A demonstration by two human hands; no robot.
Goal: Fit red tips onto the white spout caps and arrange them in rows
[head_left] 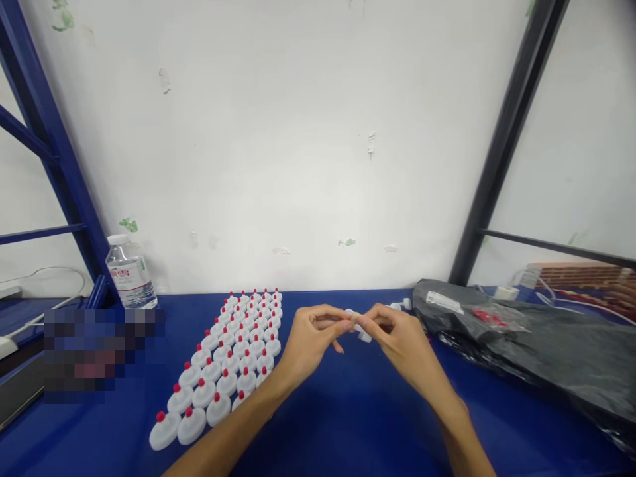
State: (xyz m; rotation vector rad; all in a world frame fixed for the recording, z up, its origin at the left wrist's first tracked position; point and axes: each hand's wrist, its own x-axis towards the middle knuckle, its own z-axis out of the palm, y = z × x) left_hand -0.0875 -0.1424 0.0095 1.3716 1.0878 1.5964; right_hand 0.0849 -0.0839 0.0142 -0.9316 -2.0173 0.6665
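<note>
My left hand [313, 338] and my right hand [400, 341] meet above the blue table [348, 424], fingertips pinched together on a small white cap part [358, 326]. Both hands are closed around it, and most of the part is hidden by the fingers. To the left of my left hand stand rows of several white caps with red tips [233, 354], set upright in a neat grid. A few loose white parts [401, 305] lie just beyond my right hand.
A black plastic bag [536, 344] with a clear packet of red pieces [489, 317] lies at the right. A water bottle [129, 271] stands at the back left near the blue frame [44, 132]. A white wall is behind.
</note>
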